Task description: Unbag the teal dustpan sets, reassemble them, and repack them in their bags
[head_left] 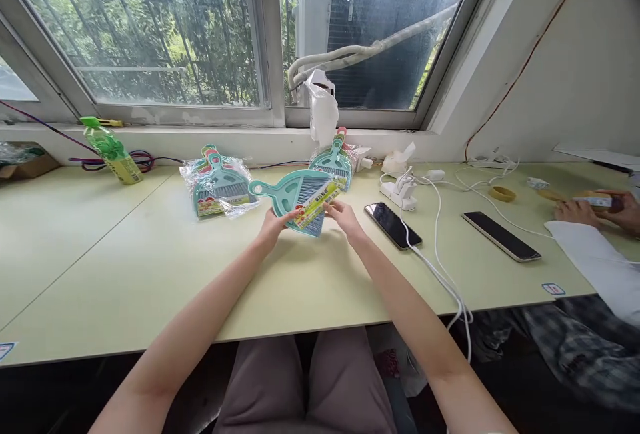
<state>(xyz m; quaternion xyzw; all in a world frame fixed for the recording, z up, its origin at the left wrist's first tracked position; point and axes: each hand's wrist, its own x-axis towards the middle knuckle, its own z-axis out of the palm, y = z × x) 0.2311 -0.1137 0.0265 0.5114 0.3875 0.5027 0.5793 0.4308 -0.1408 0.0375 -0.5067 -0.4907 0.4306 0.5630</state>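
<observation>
Legs (300,381) in dull purple trousers come nearest, under the table's near edge and below the dustpan (285,193). Both bare forearms (220,287) reach up over the pale green table (125,254) towards the dustpan. On its near left side the left hand (273,229) is closed, thumb over the front and fingers behind, gripping its edge. To its right the right hand (345,217) is nearly closed, thumb and fingertips pinching the edge of the yellow label (316,205) that lies across the dustpan's front. The dustpan is turquoise, tilted, its handle pointing left, with a brush (314,224) of grey-blue bristles nested in it.

Right of the dustpan lies a dark phone (393,225), and well to the right of it a second phone (501,237). Farther right, a person's hands (580,213) hold a roll of tape (595,199); a loose yellow tape ring (502,193) lies between them and the dustpan. White cables (440,267) run from a power strip (400,195) right of the dustpan.

Left of the dustpan is a wrapped set (220,187) of dustpans; just behind it is another set (334,162). Well left stand a green bottle (114,153), leaning, and an open box (27,162). Behind the dustpan rise a crumpled white bag (323,111) and the window (170,27), with an outdoor unit (380,34) beyond.
</observation>
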